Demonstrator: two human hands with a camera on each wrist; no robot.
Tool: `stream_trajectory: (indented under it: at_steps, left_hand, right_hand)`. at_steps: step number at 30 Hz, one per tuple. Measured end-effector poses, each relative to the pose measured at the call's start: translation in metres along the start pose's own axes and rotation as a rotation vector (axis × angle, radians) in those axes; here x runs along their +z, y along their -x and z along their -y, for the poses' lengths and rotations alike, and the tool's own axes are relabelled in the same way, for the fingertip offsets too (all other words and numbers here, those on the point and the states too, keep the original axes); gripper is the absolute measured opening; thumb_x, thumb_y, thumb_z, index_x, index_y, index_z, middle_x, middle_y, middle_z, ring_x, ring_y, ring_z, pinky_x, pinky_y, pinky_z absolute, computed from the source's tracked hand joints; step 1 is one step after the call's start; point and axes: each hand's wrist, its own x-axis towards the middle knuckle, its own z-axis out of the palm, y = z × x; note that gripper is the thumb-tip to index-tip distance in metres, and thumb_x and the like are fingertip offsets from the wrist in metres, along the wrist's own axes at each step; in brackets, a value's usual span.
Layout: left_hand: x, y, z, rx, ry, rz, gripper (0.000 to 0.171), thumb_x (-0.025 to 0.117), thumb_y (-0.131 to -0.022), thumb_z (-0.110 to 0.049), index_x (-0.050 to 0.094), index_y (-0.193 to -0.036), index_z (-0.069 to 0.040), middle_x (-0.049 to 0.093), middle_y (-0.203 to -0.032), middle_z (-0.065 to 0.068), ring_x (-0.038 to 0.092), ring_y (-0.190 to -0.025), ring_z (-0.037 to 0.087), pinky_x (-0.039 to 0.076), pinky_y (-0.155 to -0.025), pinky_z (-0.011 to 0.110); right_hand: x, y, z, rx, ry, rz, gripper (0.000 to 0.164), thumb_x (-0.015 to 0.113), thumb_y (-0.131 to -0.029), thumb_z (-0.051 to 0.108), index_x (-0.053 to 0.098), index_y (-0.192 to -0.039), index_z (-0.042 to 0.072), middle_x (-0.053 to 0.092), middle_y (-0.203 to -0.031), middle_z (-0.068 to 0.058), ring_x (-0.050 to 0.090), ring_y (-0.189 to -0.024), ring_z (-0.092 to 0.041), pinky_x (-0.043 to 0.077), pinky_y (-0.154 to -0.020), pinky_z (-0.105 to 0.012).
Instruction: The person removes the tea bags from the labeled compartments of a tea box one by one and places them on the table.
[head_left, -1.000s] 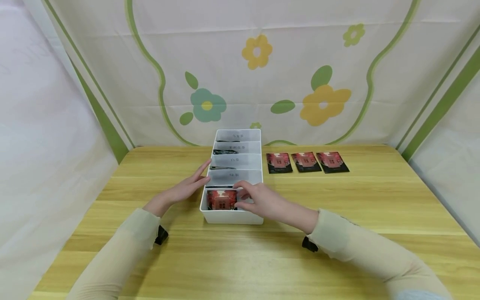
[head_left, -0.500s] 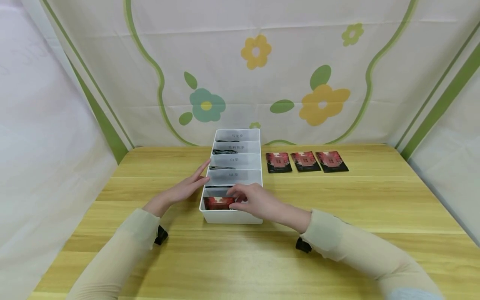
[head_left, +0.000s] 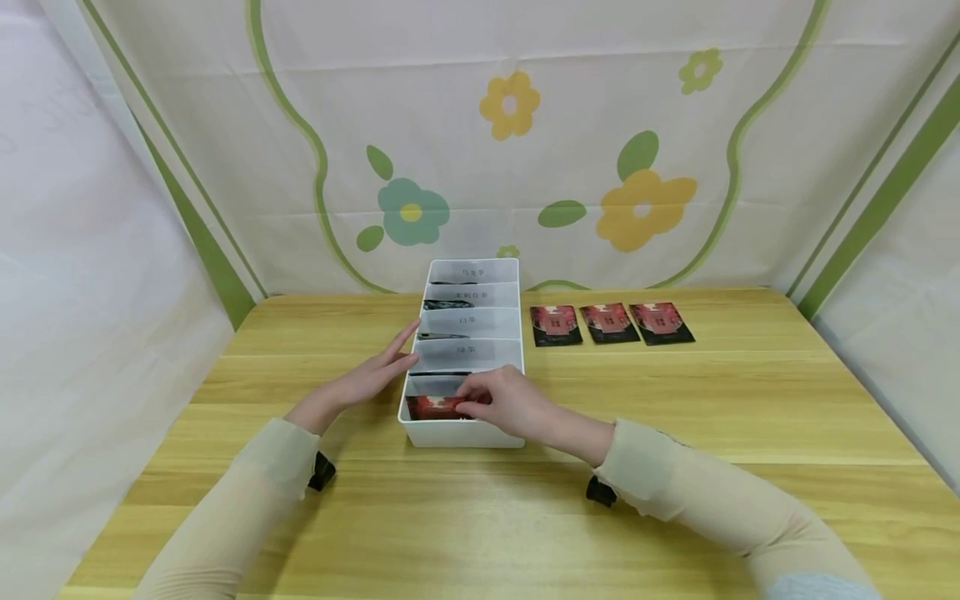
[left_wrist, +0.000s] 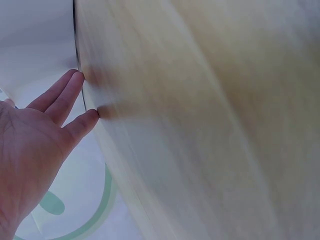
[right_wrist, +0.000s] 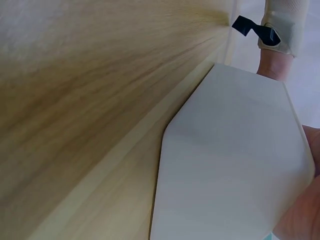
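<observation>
A white divided box (head_left: 461,434) stands on the table in the head view, with slips of writing on its dividers. In its front compartment a red and black tea sachet (head_left: 433,407) shows only its upper part; the front wall hides the rest. My right hand (head_left: 510,404) reaches over the box's right wall and pinches the sachet's right upper corner between thumb and fingers. My left hand (head_left: 363,383) touches the box's left side with extended fingers. In the left wrist view the fingertips of the left hand (left_wrist: 37,145) meet the box's wall.
Three red and black sachets (head_left: 557,325) lie in a row on the wooden table (head_left: 480,525), right of the box. Dark sachet edges (head_left: 450,304) show in the rear compartments. A flowered cloth (head_left: 450,100) hangs behind the table.
The sachet in the front compartment has gone lower, so less of it shows. My right hand has shifted slightly left, its thumb and fingers closer together. The left hand stays put.
</observation>
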Motion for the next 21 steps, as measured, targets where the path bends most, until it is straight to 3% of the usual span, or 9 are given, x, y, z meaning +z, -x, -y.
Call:
stream_trajectory:
  at_steps: [12, 21]
  left_hand:
    - [-0.001, -0.001, 0.001, 0.004, -0.007, -0.002, 0.064, 0.033, -0.106, -0.04, -0.003, -0.157, -0.031, -0.004, -0.162, 0.008, 0.028, -0.137, 0.043, 0.017, -0.109, 0.063]
    - [-0.001, 0.0, 0.002, 0.004, -0.014, 0.004, 0.064, 0.033, -0.106, -0.038, -0.004, -0.157, -0.029, -0.005, -0.162, 0.009, 0.026, -0.137, 0.044, 0.017, -0.109, 0.063]
  right_hand:
    - [-0.016, 0.007, 0.006, 0.012, -0.073, -0.102, 0.003, 0.07, -0.09, 0.008, 0.072, -0.09, 0.005, 0.07, -0.083, 0.0, 0.062, -0.07, -0.003, 0.052, -0.064, -0.021]
    - [-0.054, 0.018, 0.013, -0.119, 0.011, -0.291, 0.007, 0.072, -0.086, 0.002, 0.072, -0.093, 0.005, 0.071, -0.083, -0.001, 0.065, -0.071, -0.008, 0.054, -0.064, -0.027]
